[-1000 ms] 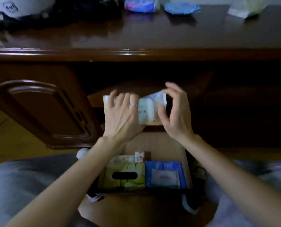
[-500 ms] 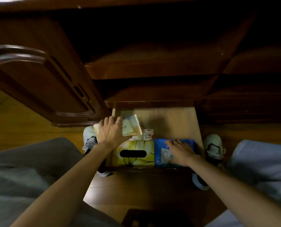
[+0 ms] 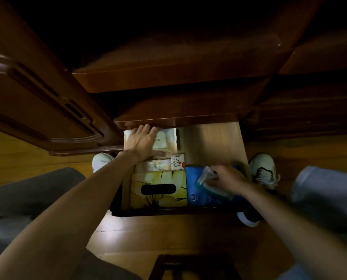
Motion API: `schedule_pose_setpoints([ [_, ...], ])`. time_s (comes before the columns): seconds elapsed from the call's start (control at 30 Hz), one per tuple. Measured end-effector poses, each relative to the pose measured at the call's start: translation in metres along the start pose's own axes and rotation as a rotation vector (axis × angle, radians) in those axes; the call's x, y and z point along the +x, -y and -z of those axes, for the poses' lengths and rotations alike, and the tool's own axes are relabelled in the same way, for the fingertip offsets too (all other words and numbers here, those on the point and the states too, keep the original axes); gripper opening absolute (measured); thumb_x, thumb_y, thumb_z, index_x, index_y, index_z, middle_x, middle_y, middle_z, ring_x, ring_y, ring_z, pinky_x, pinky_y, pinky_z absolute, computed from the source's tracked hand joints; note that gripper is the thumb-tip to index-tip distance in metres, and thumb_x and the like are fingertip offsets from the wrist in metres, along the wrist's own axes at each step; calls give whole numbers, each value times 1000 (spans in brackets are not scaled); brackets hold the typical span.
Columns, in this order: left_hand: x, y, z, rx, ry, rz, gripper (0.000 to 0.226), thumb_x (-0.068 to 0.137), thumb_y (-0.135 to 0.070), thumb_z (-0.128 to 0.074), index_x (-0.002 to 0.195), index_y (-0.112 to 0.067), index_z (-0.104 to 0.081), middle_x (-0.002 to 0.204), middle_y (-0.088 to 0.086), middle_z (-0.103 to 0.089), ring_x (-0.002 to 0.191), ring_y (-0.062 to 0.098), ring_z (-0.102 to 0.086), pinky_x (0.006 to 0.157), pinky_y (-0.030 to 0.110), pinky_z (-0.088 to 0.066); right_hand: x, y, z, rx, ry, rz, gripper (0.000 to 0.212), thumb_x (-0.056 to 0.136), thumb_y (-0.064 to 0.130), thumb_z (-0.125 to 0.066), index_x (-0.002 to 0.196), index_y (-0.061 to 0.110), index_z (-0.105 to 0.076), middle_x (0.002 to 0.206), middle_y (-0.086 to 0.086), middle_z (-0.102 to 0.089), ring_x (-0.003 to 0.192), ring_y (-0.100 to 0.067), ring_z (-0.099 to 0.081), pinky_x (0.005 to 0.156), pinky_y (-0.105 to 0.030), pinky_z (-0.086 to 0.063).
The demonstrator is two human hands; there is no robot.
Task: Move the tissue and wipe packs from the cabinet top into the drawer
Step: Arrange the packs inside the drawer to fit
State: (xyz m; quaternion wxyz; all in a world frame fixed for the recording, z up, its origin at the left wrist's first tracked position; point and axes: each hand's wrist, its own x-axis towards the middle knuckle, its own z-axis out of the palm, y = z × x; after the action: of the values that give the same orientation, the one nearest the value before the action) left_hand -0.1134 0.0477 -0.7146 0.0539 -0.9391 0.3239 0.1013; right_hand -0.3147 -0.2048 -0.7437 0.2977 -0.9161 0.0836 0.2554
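The open wooden drawer [image 3: 215, 142] is below me. My left hand [image 3: 141, 143] presses a pale tissue pack [image 3: 165, 138] into the drawer's far left corner, partly under the cabinet edge. A yellow tissue box [image 3: 158, 188] with a dark slot lies front left. Beside it on the right lies a blue wipe pack [image 3: 195, 186]. My right hand [image 3: 227, 178] pinches the clear flap [image 3: 204, 176] on top of that blue pack. A small white pack with a red heart [image 3: 177, 161] stands between them.
An open cabinet door [image 3: 43, 106] swings out on the left. Dark drawer fronts [image 3: 168, 77] overhang above. My two white shoes [image 3: 264, 170] flank the drawer on the wooden floor [image 3: 168, 235]. A dark stool edge [image 3: 190, 265] is at the bottom.
My view has dropped from the cabinet top to the drawer. My left hand carried the pale pack down and pushed it to the drawer's back; my right hand let go of it and took the blue pack's flap.
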Motion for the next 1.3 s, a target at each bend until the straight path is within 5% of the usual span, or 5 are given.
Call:
schedule_pose_setpoints([
  [0.23,17,17,-50,96,-17,35,41,100,-29,-46,138,-14,-42,123,11,-55,111,31,-51,103,44,-37,10,-4,-1,119,-2,-10,31,90,36,-72,69,35,-48,64,10,-50,58,0,-46,54,-25,-29],
  [0.5,46,-63,-38,-261,43,-100,100,73,-82,-57,149,-20,-35,140,6,-47,128,26,-44,108,47,-34,12,-19,12,183,-159,-155,15,98,36,-54,108,24,-56,100,-3,-67,89,-20,-64,80,-43,-54],
  [0.87,83,-174,-82,-383,302,-269,102,80,-66,-66,158,-39,-7,159,9,-24,143,38,-23,116,56,-21,-9,-30,116,20,-538,-275,14,97,37,-50,104,26,-45,84,4,-54,65,-18,-54,55,-31,-41],
  [1.17,93,-166,-80,-439,305,-288,75,90,-9,-65,153,-35,-34,164,-2,-28,148,25,-28,121,44,-26,0,-40,85,265,-471,-300,26,99,35,-51,120,21,-51,105,-7,-66,90,-27,-67,73,-49,-60],
  [1.3,89,-167,-76,-464,373,-275,76,91,-8,-62,156,-32,-31,162,2,-31,144,26,-32,117,47,-33,4,-56,78,287,-438,-293,11,98,30,-51,108,25,-49,92,3,-60,77,-13,-59,57,-32,-48],
])
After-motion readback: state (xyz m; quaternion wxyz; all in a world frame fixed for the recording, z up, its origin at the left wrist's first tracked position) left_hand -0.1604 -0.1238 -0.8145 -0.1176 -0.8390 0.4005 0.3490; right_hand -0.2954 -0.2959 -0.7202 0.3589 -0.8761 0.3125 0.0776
